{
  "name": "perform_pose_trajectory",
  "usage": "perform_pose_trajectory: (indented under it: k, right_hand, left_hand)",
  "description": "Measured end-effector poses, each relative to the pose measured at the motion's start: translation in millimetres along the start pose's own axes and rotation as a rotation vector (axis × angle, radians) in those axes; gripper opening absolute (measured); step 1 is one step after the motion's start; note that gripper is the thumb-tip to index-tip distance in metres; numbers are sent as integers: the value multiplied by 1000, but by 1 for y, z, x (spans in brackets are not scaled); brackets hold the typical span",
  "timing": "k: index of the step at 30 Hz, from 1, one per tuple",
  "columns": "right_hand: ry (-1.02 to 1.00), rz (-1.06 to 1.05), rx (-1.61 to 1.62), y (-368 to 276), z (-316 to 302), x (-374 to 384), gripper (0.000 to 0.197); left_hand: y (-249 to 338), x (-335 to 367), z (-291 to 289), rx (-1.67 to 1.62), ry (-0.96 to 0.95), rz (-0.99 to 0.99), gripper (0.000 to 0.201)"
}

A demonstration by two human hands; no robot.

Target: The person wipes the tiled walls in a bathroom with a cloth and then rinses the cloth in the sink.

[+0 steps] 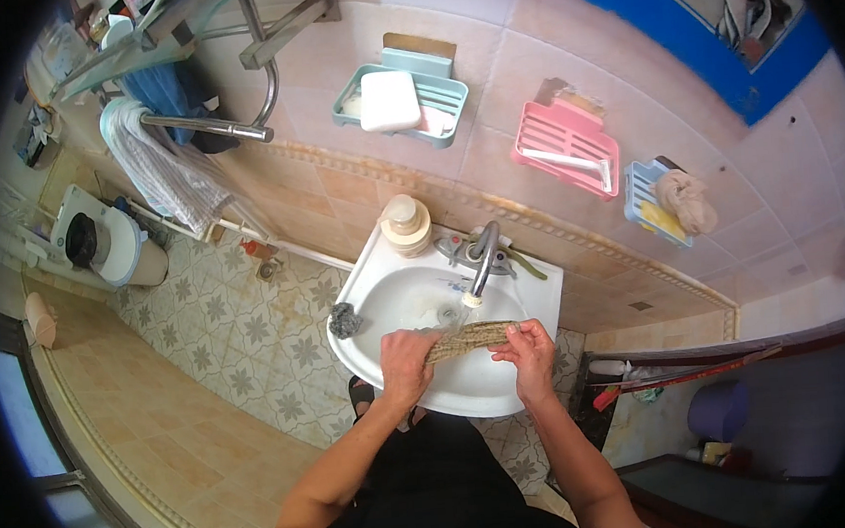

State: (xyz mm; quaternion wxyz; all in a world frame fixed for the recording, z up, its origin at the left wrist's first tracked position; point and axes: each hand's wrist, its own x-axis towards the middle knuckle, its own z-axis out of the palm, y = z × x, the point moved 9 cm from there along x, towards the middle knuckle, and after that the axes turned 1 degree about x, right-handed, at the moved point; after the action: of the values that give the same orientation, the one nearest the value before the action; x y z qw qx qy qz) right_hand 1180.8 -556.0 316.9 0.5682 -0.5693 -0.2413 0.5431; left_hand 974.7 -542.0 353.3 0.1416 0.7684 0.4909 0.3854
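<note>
Over the front of a white washbasin [479, 396] I hold a tan-brown, rough, ribbed strip [471, 339] lengthwise; its exact kind is hard to make out. My left hand [409, 363] is closed around its left end. At the other end, my right hand [528, 352] pinches it between thumb and fingers. The chrome tap [485, 260] arches over the basin just beyond the strip, and water shows around the drain [446, 316]. A grey scouring pad [345, 320] sits on the basin's left rim. My left hand hides part of the strip.
A beige pump bottle [406, 228] stands at the basin's back left corner. On the wall hang a teal soap dish [451, 98] with white soap, a pink dish [560, 135] and a blue dish [642, 188]. A towel rail [206, 127] juts out at the left.
</note>
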Motion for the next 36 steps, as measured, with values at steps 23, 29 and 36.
perform_pose_trajectory:
  k: [23,29,36]
  right_hand:
    - [-261,245,-519,94,-51,13,14]
    - [-398,200,-726,131,-22,20,11]
    - [-476,-17,-105,-51,54,-12,10]
  left_hand:
    - [-35,-29,20,-109,-335,-175,16]
    - [-40,-39,32,-15,-396,-172,10]
    - [-19,20,-36,-346,-122,-280,19]
